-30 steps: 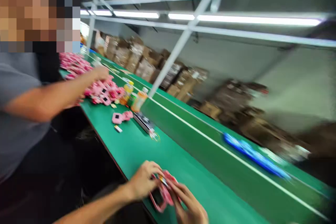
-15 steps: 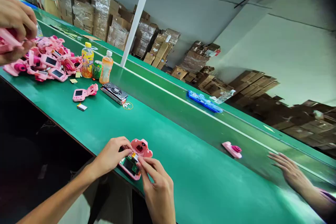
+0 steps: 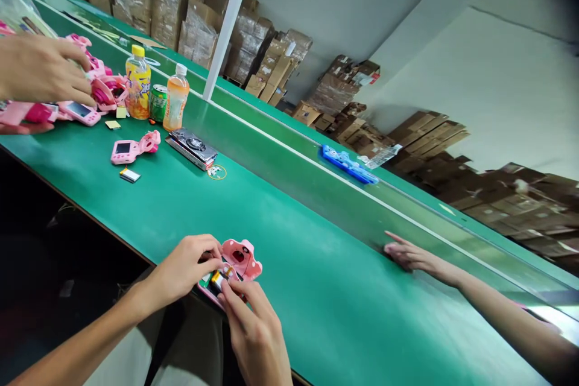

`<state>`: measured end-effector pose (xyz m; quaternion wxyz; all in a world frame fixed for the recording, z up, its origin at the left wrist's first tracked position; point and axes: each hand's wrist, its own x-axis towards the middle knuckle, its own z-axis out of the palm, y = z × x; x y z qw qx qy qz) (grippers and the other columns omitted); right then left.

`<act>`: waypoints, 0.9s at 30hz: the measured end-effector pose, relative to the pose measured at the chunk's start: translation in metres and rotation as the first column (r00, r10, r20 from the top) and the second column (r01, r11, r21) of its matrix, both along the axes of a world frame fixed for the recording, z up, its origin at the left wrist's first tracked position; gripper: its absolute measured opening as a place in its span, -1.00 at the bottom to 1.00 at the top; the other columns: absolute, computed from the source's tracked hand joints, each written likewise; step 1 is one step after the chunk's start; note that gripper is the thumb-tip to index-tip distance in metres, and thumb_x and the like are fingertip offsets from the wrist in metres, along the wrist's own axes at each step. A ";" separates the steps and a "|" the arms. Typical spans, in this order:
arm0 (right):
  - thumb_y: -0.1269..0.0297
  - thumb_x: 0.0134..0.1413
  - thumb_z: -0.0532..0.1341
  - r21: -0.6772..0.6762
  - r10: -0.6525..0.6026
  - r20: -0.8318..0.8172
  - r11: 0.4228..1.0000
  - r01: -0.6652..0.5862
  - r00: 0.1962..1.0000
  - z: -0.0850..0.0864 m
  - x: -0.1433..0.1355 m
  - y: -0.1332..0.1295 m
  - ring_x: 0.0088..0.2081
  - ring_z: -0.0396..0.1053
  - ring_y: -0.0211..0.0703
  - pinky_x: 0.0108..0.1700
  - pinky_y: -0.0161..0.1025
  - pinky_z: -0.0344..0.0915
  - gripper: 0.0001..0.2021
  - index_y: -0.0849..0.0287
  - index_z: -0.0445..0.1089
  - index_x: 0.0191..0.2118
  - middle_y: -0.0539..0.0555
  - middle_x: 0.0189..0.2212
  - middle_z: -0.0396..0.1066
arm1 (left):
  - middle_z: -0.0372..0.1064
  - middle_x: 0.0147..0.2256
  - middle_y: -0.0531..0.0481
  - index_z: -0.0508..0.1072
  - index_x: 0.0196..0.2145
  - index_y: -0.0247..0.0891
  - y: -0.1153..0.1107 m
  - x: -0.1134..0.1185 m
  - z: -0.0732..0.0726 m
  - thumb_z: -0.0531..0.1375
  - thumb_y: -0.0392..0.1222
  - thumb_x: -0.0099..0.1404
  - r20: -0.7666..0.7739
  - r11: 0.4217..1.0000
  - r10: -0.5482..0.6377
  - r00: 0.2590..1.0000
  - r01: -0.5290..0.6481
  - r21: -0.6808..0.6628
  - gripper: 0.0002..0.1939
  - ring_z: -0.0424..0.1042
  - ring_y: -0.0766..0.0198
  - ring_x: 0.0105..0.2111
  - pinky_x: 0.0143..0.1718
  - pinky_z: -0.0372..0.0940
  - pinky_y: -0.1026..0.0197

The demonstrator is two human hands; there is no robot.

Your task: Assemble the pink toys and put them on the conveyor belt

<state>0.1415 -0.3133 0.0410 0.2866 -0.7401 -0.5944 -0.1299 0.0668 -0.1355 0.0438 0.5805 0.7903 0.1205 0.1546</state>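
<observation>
An opened pink toy camera [image 3: 242, 258] rests at the near edge of the green table, its front shell tipped back and green circuit board exposed. My left hand [image 3: 192, 265] pinches at its upper left side; the fingertips are partly hidden. Over the board, a small silver battery [image 3: 218, 279] with a yellow end is between the fingers of my right hand [image 3: 260, 329]. Farther left lie another opened pink camera [image 3: 131, 149] and a loose battery [image 3: 129, 175].
Another person's hand [image 3: 54, 72] is over a pile of pink cameras [image 3: 106, 87]. At right, a co-worker's hand [image 3: 409, 253] covers a pink item on the belt. Bottles [image 3: 176, 98], a green can [image 3: 158, 102], a dark boxed item [image 3: 192, 148] and a blue tray [image 3: 347, 164] stand beyond.
My right hand has brought the battery lower and left over the board. The co-worker's right-side hand has reached onto the pink camera. The hand at left has lowered towards the pile.
</observation>
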 end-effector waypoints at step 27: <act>-0.12 0.41 -0.24 -0.621 -0.679 -0.110 0.617 0.483 0.726 0.081 0.066 0.065 -0.35 0.48 -0.02 -0.22 -0.14 0.37 -0.23 0.21 0.58 -0.43 0.24 -0.48 0.48 | 0.30 0.16 -0.13 0.42 0.19 0.08 -0.001 -0.039 -0.025 0.08 -0.33 0.41 0.098 0.743 -0.168 0.981 0.060 0.667 -0.52 0.37 -0.01 0.14 0.13 0.40 -0.07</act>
